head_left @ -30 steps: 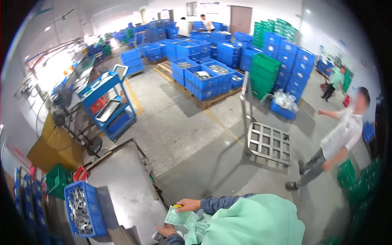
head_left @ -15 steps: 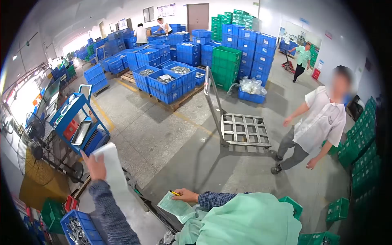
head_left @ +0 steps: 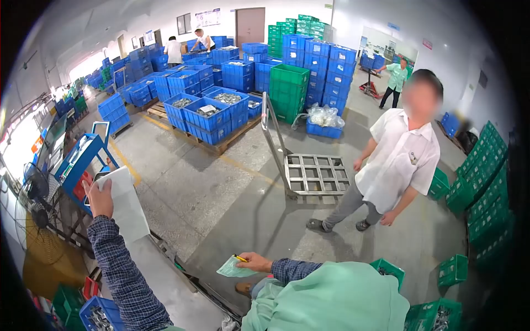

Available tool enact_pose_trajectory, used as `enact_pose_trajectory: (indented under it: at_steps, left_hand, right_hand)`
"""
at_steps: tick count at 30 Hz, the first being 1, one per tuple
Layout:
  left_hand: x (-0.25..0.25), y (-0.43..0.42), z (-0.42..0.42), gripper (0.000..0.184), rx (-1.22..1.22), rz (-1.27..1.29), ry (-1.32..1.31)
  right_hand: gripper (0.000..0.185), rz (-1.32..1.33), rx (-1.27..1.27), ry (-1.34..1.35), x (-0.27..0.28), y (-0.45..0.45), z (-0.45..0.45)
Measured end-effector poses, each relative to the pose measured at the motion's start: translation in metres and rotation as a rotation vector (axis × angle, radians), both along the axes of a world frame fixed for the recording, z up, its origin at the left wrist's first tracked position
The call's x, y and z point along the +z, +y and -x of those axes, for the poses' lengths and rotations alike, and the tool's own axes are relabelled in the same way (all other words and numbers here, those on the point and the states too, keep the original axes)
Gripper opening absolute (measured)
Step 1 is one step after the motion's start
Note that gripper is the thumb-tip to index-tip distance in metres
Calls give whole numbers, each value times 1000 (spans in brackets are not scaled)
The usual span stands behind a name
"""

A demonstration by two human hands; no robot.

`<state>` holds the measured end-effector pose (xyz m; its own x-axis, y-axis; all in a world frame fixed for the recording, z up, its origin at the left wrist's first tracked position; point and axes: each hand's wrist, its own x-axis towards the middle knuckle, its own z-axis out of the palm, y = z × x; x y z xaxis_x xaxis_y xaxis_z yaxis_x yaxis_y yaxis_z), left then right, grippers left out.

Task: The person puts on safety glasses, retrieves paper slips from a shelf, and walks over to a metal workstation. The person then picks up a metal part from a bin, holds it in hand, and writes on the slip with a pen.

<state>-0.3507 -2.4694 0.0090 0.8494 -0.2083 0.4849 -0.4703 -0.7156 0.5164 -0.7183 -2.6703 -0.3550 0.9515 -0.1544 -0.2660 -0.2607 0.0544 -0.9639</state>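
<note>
My left hand (head_left: 100,199) is raised on the left, its fingers gripping a white sheet of paper (head_left: 130,208) at the upper edge. The sheet has a fold across it and hangs over a pale flat surface. At the lower middle, my right hand (head_left: 256,261) is closed on a yellow pen (head_left: 240,258) and a light green paper slip (head_left: 234,268). The slip sticks out to the left of the fingers, above the floor. Both forearms wear dark checked sleeves.
A person in a white shirt (head_left: 398,149) stands at right, beside a metal platform trolley (head_left: 317,175). Stacked blue crates (head_left: 207,118) with metal parts stand on pallets. Green crates (head_left: 486,187) line the right wall. A blue cart (head_left: 77,165) and fan (head_left: 41,190) stand left.
The person in the white shirt has come closer. My view has swung slightly right. The white sheet now shows a fold, and the green slip is tilted flatter in my right hand.
</note>
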Motion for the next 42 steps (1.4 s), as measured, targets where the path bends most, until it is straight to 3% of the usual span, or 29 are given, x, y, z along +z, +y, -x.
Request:
enact_pose_trajectory:
  at_steps: [10,13,15,17,18,19,20,21,22,23,28,31,33,36,40,42]
  left_hand:
    - [-73,25,-2,54,24,7,-23]
    - [-144,41,-14,56,-33,-5,-16]
    - [-177,44,8,47,-50,110,128]
    - [-236,59,7,72,-128,142,517]
    - [-263,58,27,75,-49,82,440]
    - [-252,56,58,75,-24,197,586]
    - [-271,62,57,74,-86,159,704]
    - [-316,64,58,69,-39,320,738]
    - [-343,67,65,62,1,325,629]
    - [-293,67,102,54,-40,351,721]
    - [-403,86,129,40,70,495,730]
    - [-414,95,153,37,124,600,787]
    - [-392,100,169,36,150,616,826]
    - [-411,106,174,33,30,761,822]
    - [-409,104,187,26,55,961,826]
    - [-406,104,193,27,61,930,788]
  right_hand:
    - [25,-16,94,-48,-18,8,-2]
    - [26,-27,137,-43,-14,7,-2]
    - [27,66,132,-59,-5,10,1]
    - [28,263,141,-73,15,14,4]
    - [28,189,118,-62,21,16,7]
    - [29,109,103,-48,25,18,7]
    - [28,208,108,-90,18,16,3]
    - [28,309,117,-134,11,15,-1]
    - [28,310,164,-119,11,17,0]
    - [27,317,204,-109,14,14,-1]
    - [29,285,288,-27,29,22,-3]
    - [29,384,375,-26,41,26,-7]
    - [27,339,416,-11,39,29,-11]
    - [27,343,438,-38,51,32,-19]
    - [26,312,430,-90,61,39,-31]
    - [25,312,415,-119,56,40,-36]
